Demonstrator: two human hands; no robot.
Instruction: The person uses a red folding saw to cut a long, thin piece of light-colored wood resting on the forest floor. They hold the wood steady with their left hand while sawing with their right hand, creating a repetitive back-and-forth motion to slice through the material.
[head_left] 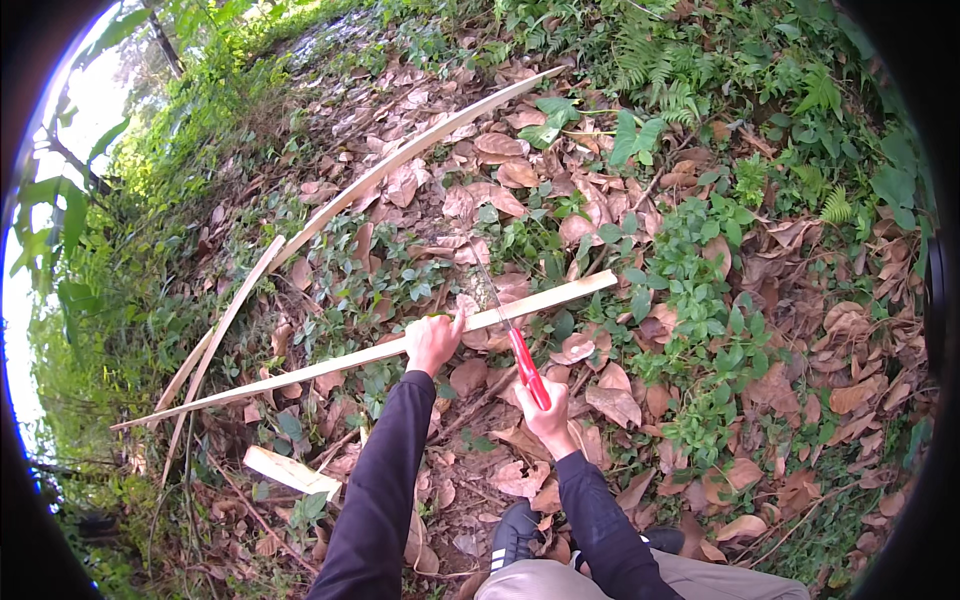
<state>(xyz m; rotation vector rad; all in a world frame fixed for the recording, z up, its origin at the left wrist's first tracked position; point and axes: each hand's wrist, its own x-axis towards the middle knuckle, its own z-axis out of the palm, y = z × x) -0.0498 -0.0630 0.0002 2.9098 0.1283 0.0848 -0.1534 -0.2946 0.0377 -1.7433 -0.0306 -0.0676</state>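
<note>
A long, pale wooden strip [562, 294] lies slantwise across the middle, its squared end to the right and its far end at the left. My left hand [432, 344] is closed around it, thumb up, a short way left of the saw. In my right hand [547, 410] is the red handle of a hand saw [527, 364]. Its thin, dark blade points forward and crosses the strip between my left hand and the squared end. How deep the blade sits in the wood cannot be made out.
Another long wooden strip [400, 157] curves across the leaf litter ahead, with a shorter strip [235, 312] at its left. A short wood block [292, 474] rests at lower left. Dry brown leaves, green plants and ferns [650, 62] cover the ground; my shoe [514, 535] is below.
</note>
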